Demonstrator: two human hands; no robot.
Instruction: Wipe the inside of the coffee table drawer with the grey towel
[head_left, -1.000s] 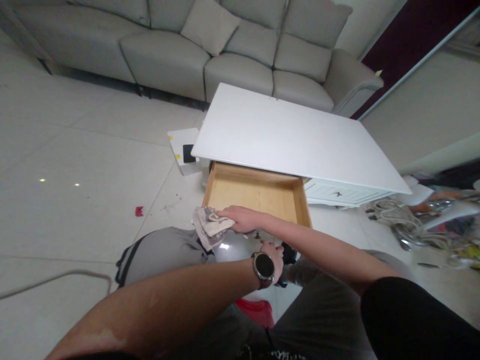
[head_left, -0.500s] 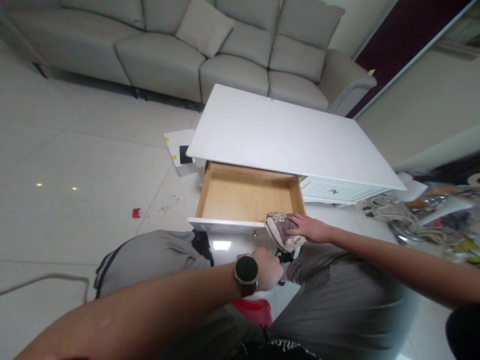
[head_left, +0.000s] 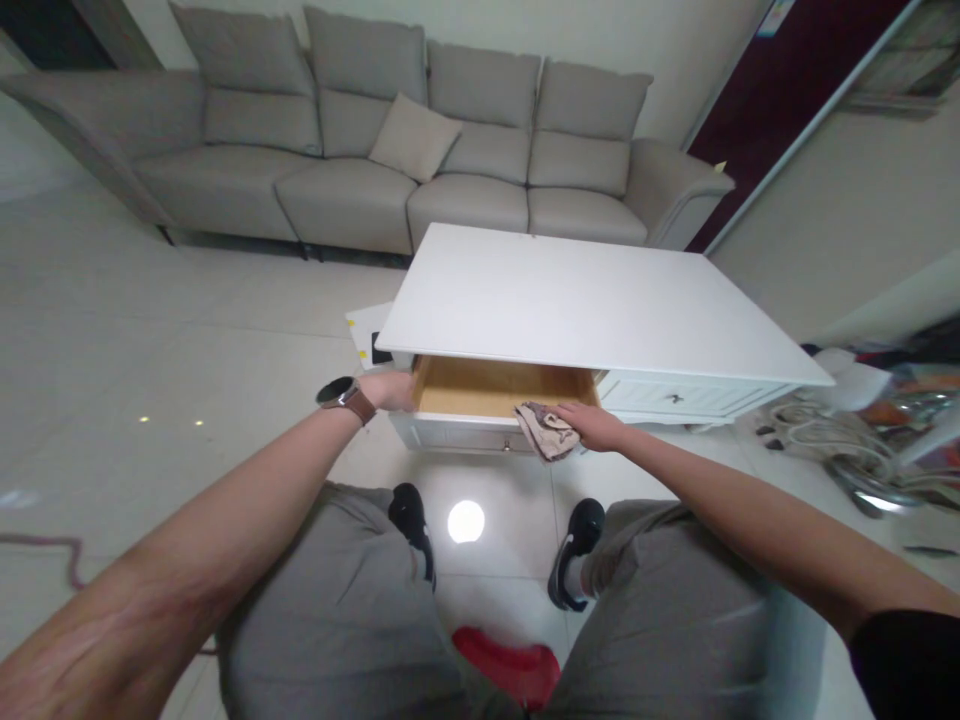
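A shallow wooden drawer [head_left: 487,388] with a white front stands pulled out of the white coffee table [head_left: 600,300]. At the drawer's left side is my left hand [head_left: 394,388], wearing a watch [head_left: 345,395] on its wrist; its fingers are mostly hidden there. My right hand [head_left: 592,425] is closed on a patterned brown and cream cloth [head_left: 549,432], which drapes over the right part of the drawer front. A small knob [head_left: 507,446] shows on that front, left of the cloth. No contents are visible inside the drawer.
A second drawer [head_left: 675,395] is closed on the right. Behind the table stands a grey sofa [head_left: 465,205]. A white panel with yellow marks [head_left: 360,335] lies by the table's left end. Cables and clutter [head_left: 847,440] fill the floor at right. Something red [head_left: 510,665] is below me.
My left hand has gone from between my knees to the left side of the drawer. The right hand keeps the cloth at the drawer front. My view has tilted up.
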